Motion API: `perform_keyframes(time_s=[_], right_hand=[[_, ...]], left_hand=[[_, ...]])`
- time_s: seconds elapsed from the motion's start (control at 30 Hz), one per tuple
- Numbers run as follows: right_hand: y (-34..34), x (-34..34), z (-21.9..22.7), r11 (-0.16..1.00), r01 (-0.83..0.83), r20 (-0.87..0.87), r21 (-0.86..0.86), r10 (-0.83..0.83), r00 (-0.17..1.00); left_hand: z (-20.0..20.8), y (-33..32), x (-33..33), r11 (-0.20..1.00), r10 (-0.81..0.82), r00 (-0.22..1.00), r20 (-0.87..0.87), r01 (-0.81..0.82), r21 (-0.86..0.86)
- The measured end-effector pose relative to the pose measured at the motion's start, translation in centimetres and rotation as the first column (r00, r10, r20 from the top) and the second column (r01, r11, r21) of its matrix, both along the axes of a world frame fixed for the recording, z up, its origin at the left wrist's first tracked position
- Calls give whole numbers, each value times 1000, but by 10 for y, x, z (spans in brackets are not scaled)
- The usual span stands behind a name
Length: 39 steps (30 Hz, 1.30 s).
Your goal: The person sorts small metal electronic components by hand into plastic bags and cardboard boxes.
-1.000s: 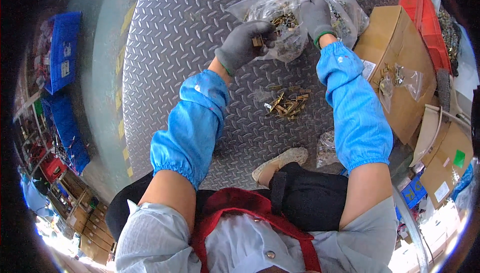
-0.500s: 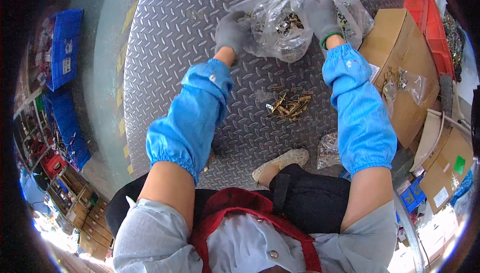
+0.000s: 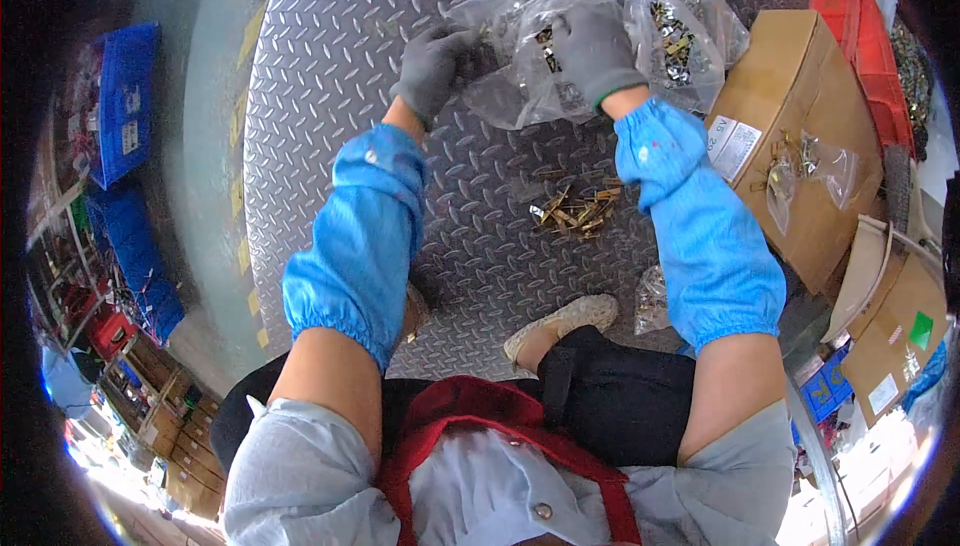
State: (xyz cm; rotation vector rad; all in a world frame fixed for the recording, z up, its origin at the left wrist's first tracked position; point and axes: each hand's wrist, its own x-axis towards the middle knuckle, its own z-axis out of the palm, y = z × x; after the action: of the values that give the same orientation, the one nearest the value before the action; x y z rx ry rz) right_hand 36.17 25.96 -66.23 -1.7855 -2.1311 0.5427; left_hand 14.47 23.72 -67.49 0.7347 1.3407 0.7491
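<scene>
A clear plastic bag point(image 3: 520, 96) with small metal parts point(image 3: 546, 50) inside lies at the far part of the steel plate surface. My gloved left hand point(image 3: 435, 68) is closed on the bag's left edge. On its right side my gloved right hand point(image 3: 598, 54) lies over the bag with bent fingers closed on the plastic; the fingertips are partly hidden. Just right of that hand stands a second clear bag point(image 3: 678, 46) of shiny metal parts, apart from it. Nearer to me, a loose pile of brass-coloured metal pieces point(image 3: 578, 212) rests on the patterned plate point(image 3: 350, 76).
A cardboard box point(image 3: 800, 96) with small bags of metal parts point(image 3: 800, 168) on it stands to the right, beside a red bin point(image 3: 865, 56). Another clear bag point(image 3: 652, 301) lies near my right forearm. Blue bins point(image 3: 128, 106) stand off to the left.
Both hands and the bag have shifted left. My right hand has come inward and covers more of the bag, and the second bag shows more fully.
</scene>
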Motion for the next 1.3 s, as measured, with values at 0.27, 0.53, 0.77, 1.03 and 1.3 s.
perform_keyframes(time_s=[0.27,0.53,0.77,1.03,1.3], right_hand=[[34,-15,-25,997,77,144,21,-79,986],[16,-3,13,988,103,-156,-112,-120,980],[-6,38,69,822,-39,-606,-569,-387,695],[-13,21,81,957,-92,-494,-274,-58,868],[-32,23,31,968,131,120,-214,-107,987]], left_hand=[[-7,-34,-27,960,265,691,673,-122,-252],[19,-21,-2,984,171,320,932,-14,-176],[38,-11,34,972,160,445,881,87,-220],[47,-19,52,948,155,503,850,167,-272],[44,-12,26,960,254,506,824,-28,-278]])
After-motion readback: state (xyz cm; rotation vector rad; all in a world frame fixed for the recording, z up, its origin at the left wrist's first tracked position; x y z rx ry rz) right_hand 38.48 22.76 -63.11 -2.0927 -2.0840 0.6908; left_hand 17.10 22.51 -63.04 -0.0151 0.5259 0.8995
